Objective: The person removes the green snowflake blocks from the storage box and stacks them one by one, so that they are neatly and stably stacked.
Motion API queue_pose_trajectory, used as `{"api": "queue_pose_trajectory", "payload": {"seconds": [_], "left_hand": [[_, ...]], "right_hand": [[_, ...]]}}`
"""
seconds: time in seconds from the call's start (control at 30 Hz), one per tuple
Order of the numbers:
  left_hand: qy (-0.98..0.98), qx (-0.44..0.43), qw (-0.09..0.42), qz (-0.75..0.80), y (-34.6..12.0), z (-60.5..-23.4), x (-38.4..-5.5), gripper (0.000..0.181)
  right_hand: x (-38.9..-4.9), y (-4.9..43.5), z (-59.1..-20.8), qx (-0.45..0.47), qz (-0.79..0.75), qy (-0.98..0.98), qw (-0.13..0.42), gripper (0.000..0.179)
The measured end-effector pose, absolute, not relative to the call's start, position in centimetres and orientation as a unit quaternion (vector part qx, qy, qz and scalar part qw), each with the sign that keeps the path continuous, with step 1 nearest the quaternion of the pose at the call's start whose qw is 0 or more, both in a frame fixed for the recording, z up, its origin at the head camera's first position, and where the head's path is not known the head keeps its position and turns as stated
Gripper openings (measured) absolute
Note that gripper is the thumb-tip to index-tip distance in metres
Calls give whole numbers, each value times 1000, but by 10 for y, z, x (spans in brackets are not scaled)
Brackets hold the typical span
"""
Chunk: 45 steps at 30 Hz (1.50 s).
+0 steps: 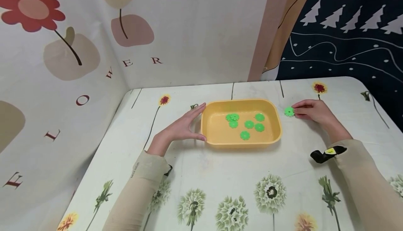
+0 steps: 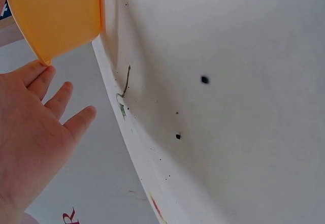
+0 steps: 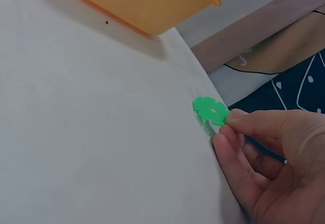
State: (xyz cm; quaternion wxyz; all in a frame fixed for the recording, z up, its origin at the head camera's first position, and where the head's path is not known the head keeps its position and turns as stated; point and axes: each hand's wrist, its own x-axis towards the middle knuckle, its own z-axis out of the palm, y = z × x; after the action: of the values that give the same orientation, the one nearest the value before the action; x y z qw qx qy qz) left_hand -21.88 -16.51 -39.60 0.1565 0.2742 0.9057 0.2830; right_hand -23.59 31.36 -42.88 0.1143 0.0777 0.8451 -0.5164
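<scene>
Tray (image 1: 215,129) on table (image 1: 236,168), discs (image 1: 245,135) inside, left hand (image 1: 181,127) at tray's left end, single disc (image 1: 288,111) in right hand (image 1: 316,112), right of tray

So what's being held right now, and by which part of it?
The right grip pinches a green flower-shaped piece by its edge. The left grip, outstretched, only touches one end of the yellow tray.
</scene>
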Motion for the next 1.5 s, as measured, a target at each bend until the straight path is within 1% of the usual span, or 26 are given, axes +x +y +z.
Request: {"api": "queue_pose_trajectory", "payload": {"seconds": [0.03, 0.07, 0.33, 0.9, 1.27, 1.5], "left_hand": [[906, 275, 156, 283, -165, -396, -219, 121], [905, 275, 156, 283, -165, -396, -219, 121], [905, 278, 154, 284, -165, -394, -220, 121], [904, 282, 156, 281, -165, -392, -219, 120], [906, 282, 156, 274, -165, -393, -219, 120], [905, 281, 158, 276, -165, -393, -218, 120]], "right_hand": [[-236, 313, -429, 80, -508, 850, 113, 41], [-237, 312, -428, 83, -501, 854, 111, 42], [-237, 311, -427, 108, -487, 863, 83, 42], [-238, 315, -421, 98, -478, 869, 79, 42], [-233, 313, -404, 72, -478, 871, 86, 51], [-234, 311, -401, 62, -480, 872, 76, 55]]}}
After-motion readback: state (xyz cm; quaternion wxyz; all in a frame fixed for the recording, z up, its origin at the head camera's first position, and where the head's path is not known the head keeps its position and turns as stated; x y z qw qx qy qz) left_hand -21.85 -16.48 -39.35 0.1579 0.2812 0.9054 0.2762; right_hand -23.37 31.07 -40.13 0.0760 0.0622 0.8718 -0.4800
